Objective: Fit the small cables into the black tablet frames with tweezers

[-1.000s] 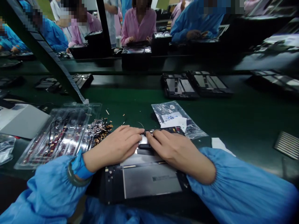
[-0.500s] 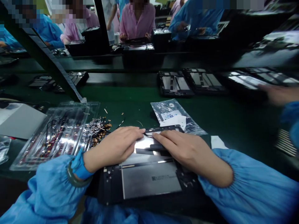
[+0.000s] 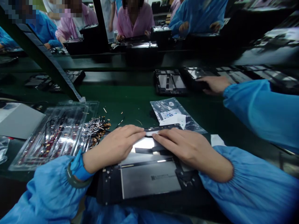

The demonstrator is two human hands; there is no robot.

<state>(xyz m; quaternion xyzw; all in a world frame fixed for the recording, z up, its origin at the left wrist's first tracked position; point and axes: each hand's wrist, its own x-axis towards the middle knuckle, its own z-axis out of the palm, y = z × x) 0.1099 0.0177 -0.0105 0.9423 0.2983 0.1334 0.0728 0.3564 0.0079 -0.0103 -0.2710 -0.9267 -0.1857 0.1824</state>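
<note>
An opened black tablet chassis (image 3: pixel 149 179) with silver plates lies right in front of me on the green belt. My left hand (image 3: pixel 116 144) rests on its upper left part, fingers together and pressed down near a thin black cable (image 3: pixel 147 136). My right hand (image 3: pixel 184 144) lies flat on the upper right part, fingers stretched toward the same spot. Neither hand lifts anything; the fingertips nearly meet at the chassis's far edge.
A clear plastic tray (image 3: pixel 56 133) of small cable parts and a loose pile of connectors (image 3: pixel 99 129) lie at my left. A clear bag (image 3: pixel 174 115) lies beyond the chassis. A co-worker's hand (image 3: pixel 213 84) in a blue sleeve reaches from the right to more chassis (image 3: pixel 169 81) on the belt.
A co-worker's arm has come in from the right and reached a chassis on the belt. My hands stayed on my chassis, with the right fingers sliding slightly.
</note>
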